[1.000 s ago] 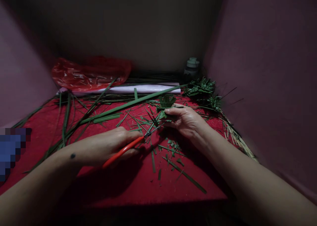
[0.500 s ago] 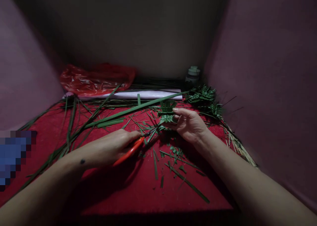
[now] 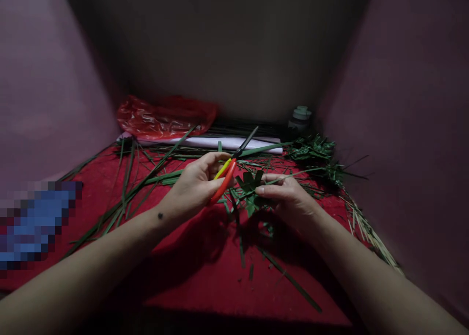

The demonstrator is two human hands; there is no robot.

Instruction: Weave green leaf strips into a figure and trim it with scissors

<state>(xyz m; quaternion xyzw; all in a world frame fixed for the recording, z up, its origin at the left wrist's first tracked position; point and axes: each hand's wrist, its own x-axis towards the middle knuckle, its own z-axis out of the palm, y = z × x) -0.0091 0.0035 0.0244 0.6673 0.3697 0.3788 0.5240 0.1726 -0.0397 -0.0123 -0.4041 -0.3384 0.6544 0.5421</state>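
My left hand (image 3: 198, 181) is closed round the red and yellow handles of a pair of scissors (image 3: 240, 151). Their dark blades point up and away to the right, apart from any leaf being held. Between the thumb and fingers of my right hand (image 3: 289, 195) is a folded green leaf piece (image 3: 250, 190) with several pointed tips, shaped like a star or flower. It hangs above the red cloth, just right of the scissor handles. My right fingers partly hide its right side.
Loose leaf strips (image 3: 146, 178) and trimmings lie over the red cloth (image 3: 176, 286). Along the back are a crumpled red plastic bag (image 3: 164, 117), a white roll (image 3: 227, 143) and a pale-capped bottle (image 3: 301, 115). A heap of finished-looking leaf pieces (image 3: 313, 151) sits at the right, above pale stalks (image 3: 370, 232).
The scissors have come away from the leaf piece and swung upward in my left hand. My right hand has lowered and turned the leaf piece. The view has shifted slightly.
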